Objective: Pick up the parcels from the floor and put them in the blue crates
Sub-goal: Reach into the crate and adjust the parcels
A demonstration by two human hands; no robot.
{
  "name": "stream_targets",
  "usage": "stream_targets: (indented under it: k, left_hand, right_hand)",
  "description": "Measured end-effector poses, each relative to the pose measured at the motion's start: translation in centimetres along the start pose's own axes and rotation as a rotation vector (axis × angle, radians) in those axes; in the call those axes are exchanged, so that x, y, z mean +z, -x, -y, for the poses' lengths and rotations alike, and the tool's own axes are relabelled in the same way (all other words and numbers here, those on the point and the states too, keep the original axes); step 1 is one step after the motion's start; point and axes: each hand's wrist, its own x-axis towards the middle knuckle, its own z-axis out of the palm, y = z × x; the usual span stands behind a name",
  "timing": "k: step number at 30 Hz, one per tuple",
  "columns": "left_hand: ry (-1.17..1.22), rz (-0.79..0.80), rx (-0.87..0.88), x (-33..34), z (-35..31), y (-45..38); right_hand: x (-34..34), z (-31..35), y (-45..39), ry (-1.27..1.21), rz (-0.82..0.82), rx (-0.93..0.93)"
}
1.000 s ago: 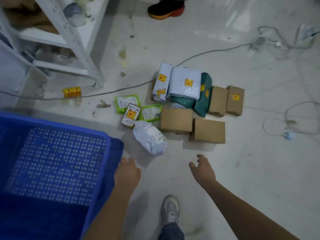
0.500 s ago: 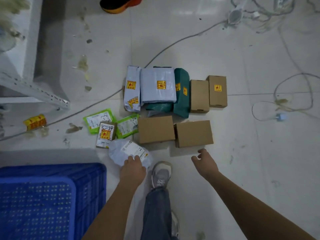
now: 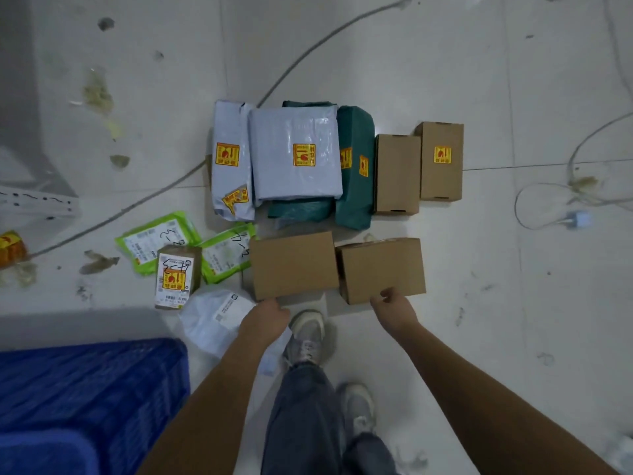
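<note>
1. Over the last second the person has stepped in and both arms have come forward: the left hand point(image 3: 265, 315), which hung beside the blue plastic crate point(image 3: 92, 382), is now at the near edge of the left plain brown cardboard box point(image 3: 293, 264), and the right hand point(image 3: 394, 308) has reached the near edge of the right plain brown cardboard box point(image 3: 382, 269).
2. The left hand's fingers are hidden under its back, so I cannot tell whether they grip; its wrist lies over the crumpled white plastic mailer bag point(image 3: 214, 317).
3. The right hand's fingers curl at the box's lower edge with the thumb touching it, but a firm grip is not evident.
4. No parcel is lifted: the pale grey flat mailers point(image 3: 294, 152), dark green bags point(image 3: 354, 166), two upright brown cartons point(image 3: 419, 169), bright green pouches point(image 3: 157, 240) and small labelled brown box point(image 3: 176, 274) all lie on the white tiled floor point(image 3: 513, 303).
5. The crate sits at lower left, just beside the white bag, so I judge the carry will be short once a grip closes.
</note>
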Motion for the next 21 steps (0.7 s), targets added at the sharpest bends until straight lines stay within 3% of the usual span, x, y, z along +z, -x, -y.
stream_targets:
  k: [9, 21]
  left_hand:
    - [0.240, 0.208, -0.028, 7.7, -8.7, -5.4]
    - [0.450, 0.154, -0.058, 12.5, -11.5, -9.5]
  right_hand:
    - [-5.1, -1.9, -8.9, -0.001, -0.160, 0.116]
    - [-6.7, -5.4, -14.6, -0.191, 0.039, 0.120]
